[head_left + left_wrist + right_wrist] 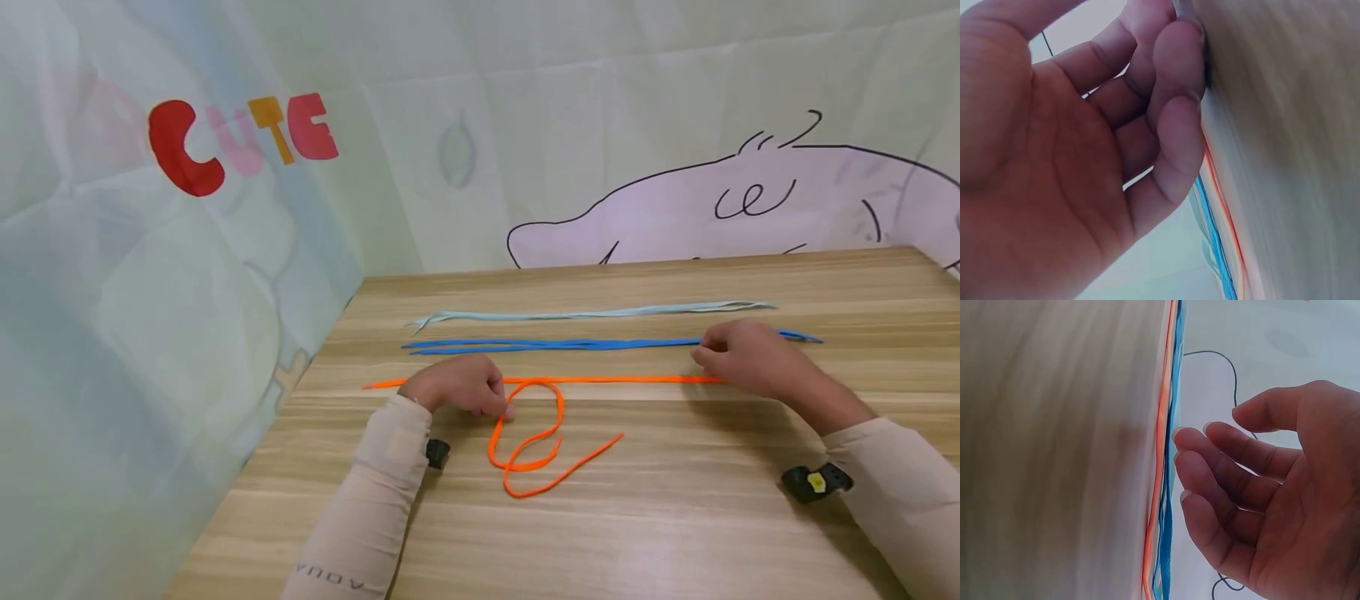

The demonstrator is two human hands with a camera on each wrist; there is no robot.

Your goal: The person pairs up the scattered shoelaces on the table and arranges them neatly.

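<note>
An orange shoelace (pixel 558 408) lies in loose loops in the middle of the wooden table (pixel 675 500). My left hand (pixel 461 385) is at its left edge, fingers curled and fingertips down by the table. Whether thumb and finger pinch the lace there is hidden. Behind it, another orange length (pixel 600 379) stretches straight across, passing behind both hands. My right hand (pixel 750 358) hovers over its right end with fingers loosely bent and parted. In the right wrist view nothing lies between these fingers (pixel 1200 481).
Behind the orange length lie blue shoelaces (pixel 540 343), their right part crossed by my right hand. Farther back is a pale blue-green bundle of laces (pixel 600 314). Printed fabric walls (pixel 480 100) border the table at the back and left.
</note>
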